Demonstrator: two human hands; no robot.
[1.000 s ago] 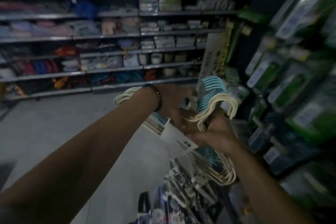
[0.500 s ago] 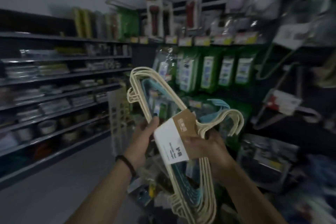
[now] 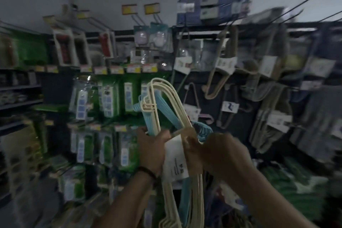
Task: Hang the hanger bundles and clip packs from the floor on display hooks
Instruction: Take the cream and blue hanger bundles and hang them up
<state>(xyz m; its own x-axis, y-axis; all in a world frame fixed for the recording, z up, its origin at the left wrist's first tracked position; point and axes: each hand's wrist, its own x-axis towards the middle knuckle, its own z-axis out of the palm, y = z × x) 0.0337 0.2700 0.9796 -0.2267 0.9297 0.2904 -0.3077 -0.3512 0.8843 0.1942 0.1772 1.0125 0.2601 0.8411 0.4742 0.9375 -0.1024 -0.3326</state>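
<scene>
Now raised from low near the floor to chest height, the hanger bundle [image 3: 166, 135] faced the display hooks [image 3: 303, 3] as I watched: left hand [image 3: 152, 148] gripped its stems, right hand [image 3: 220, 152] pinched the paper label [image 3: 175, 161]. Hanging seemed next. Stock crowded the lower pegs; bare hooks above right offered room.

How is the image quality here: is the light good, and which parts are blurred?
Head view: dim light; the hanger bundle and both hands, left hand and right hand, are fairly clear; the hanging packs and edges smear with motion blur; wide-angle bending at the borders.
</scene>
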